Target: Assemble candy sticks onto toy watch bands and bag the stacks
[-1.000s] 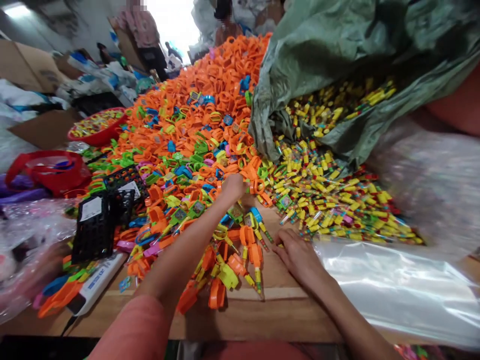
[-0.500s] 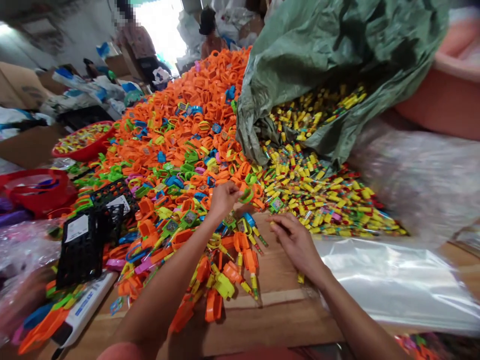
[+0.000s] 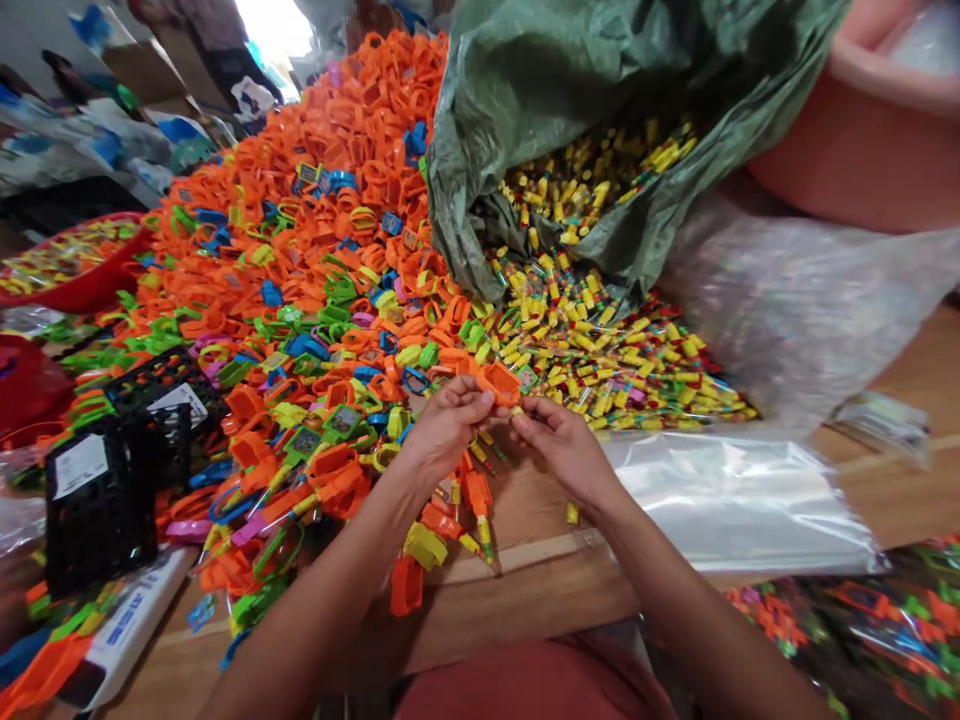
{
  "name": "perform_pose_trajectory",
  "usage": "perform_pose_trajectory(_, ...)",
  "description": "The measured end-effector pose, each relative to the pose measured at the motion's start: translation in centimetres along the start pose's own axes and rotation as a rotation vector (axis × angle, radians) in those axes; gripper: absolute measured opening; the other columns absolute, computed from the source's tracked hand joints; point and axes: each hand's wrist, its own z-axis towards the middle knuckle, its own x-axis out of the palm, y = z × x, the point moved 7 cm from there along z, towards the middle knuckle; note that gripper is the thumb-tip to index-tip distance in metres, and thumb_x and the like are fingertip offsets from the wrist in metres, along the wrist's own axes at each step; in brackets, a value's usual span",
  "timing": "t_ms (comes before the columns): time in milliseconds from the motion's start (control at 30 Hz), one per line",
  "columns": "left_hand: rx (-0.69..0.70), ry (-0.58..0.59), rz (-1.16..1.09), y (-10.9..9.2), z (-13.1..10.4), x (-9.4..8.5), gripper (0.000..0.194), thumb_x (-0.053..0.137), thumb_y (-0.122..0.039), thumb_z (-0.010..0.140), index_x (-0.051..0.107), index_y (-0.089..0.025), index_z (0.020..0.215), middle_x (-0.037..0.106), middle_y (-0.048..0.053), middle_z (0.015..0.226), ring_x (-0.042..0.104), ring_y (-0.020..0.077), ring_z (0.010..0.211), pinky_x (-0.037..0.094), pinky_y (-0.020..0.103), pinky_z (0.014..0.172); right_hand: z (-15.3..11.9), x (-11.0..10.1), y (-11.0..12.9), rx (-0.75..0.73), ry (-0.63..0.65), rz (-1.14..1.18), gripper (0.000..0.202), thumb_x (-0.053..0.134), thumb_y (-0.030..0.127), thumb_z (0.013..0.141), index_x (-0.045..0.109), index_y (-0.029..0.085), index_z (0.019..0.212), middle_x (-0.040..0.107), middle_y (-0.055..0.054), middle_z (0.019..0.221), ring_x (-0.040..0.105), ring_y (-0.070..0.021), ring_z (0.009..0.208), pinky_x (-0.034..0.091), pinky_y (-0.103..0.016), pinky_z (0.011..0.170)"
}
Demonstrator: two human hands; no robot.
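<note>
An orange plastic toy watch (image 3: 500, 380) is pinched between the thumb and fingers of my left hand (image 3: 448, 425). Close beside it, my right hand (image 3: 564, 445) is closed, with a small yellow piece (image 3: 516, 411) at its fingertips, mostly hidden. The two hands nearly meet over the wooden table (image 3: 547, 590). Below my left hand lie loose orange watches (image 3: 407, 586), a yellow toy watch (image 3: 425, 546) and slim yellow-capped tubes (image 3: 485, 538). Beyond my right hand spreads a heap of yellow-capped tubes (image 3: 600, 360).
A large pile of orange watches (image 3: 337, 150) rises behind. The green sack (image 3: 517, 110) spills tubes. Clear plastic bags (image 3: 727, 500) lie at right, near a pink tub (image 3: 862, 150). Black trays (image 3: 97, 520) and a white power strip (image 3: 139, 620) are at left.
My left hand has picked up an orange toy watch and come nearer. My right hand has moved in towards it. The view has shifted to the right and down.
</note>
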Motion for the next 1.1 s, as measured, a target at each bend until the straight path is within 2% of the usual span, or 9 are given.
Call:
perform_pose_trajectory(167, 0.046, 0.037, -0.013, 0.2, -1.0, 0.4, 0.047, 0.101, -0.034, 0.057, 0.068, -0.015, 0.084, 0.076, 0.002, 0.081, 0.071, 0.0126, 0.072, 0.053, 0.019, 0.066, -1.0, 0.7, 0.3, 0.084, 0.008, 0.251, 0.042, 0.090, 0.051, 0.071, 0.078, 0.022, 0.099, 0.076, -0.002, 0.094, 0.058, -0.0105, 0.073, 0.046, -0.023, 0.068)
perform_pose_trajectory(300, 0.116, 0.056, 0.010, -0.3, -1.5, 0.7, 0.042, 0.099, -0.035, 0.063, 0.070, -0.016, 0.087, 0.075, 0.001, 0.082, 0.068, 0.0102, 0.072, 0.053, 0.019, 0.071, -1.3, 0.9, 0.4, 0.113, 0.007, 0.335, 0.037, 0.093, 0.046, 0.069, 0.079, 0.022, 0.094, 0.074, -0.001, 0.089, 0.059, -0.0099, 0.072, 0.046, -0.022, 0.066)
perform_pose_trajectory(633, 0.233, 0.034, 0.088, -0.7, -2.5, 0.5, 0.038, 0.096, -0.038, 0.068, 0.069, -0.017, 0.085, 0.074, 0.000, 0.079, 0.065, 0.0095, 0.070, 0.052, 0.019, 0.070, -1.7, 0.9, 0.1, 0.077, -0.013, 0.310, 0.038, 0.091, 0.048, 0.072, 0.079, 0.022, 0.097, 0.072, 0.000, 0.081, 0.060, -0.0099, 0.067, 0.044, -0.022, 0.061)
perform_pose_trajectory(767, 0.225, -0.005, 0.072, -0.8, -2.9, 0.2, 0.041, 0.097, -0.039, 0.066, 0.067, -0.018, 0.083, 0.071, -0.002, 0.072, 0.063, 0.0090, 0.063, 0.050, 0.019, 0.064, -1.6, 1.1, 0.0, 0.090, 0.037, 0.278, 0.045, 0.091, 0.047, 0.070, 0.078, 0.022, 0.104, 0.074, 0.000, 0.079, 0.063, -0.0105, 0.065, 0.044, -0.023, 0.059)
perform_pose_trajectory(967, 0.208, -0.002, 0.109, -0.8, -3.7, 0.3, 0.040, 0.096, -0.040, 0.067, 0.067, -0.017, 0.082, 0.071, -0.001, 0.075, 0.063, 0.0105, 0.066, 0.051, 0.022, 0.068, -1.7, 1.4, -0.2, 0.134, 0.071, 0.309, 0.038, 0.091, 0.048, 0.070, 0.079, 0.020, 0.093, 0.074, 0.000, 0.076, 0.062, -0.0086, 0.060, 0.041, -0.021, 0.054)
perform_pose_trajectory(1100, 0.222, -0.057, 0.117, -0.5, -4.3, -0.4, 0.040, 0.095, -0.040, 0.067, 0.066, -0.017, 0.082, 0.070, -0.001, 0.074, 0.061, 0.0104, 0.065, 0.050, 0.021, 0.065, -2.0, 1.7, -0.7, 0.178, 0.101, 0.319, 0.041, 0.092, 0.048, 0.068, 0.079, 0.021, 0.096, 0.074, 0.000, 0.075, 0.062, -0.0091, 0.059, 0.041, -0.021, 0.052)
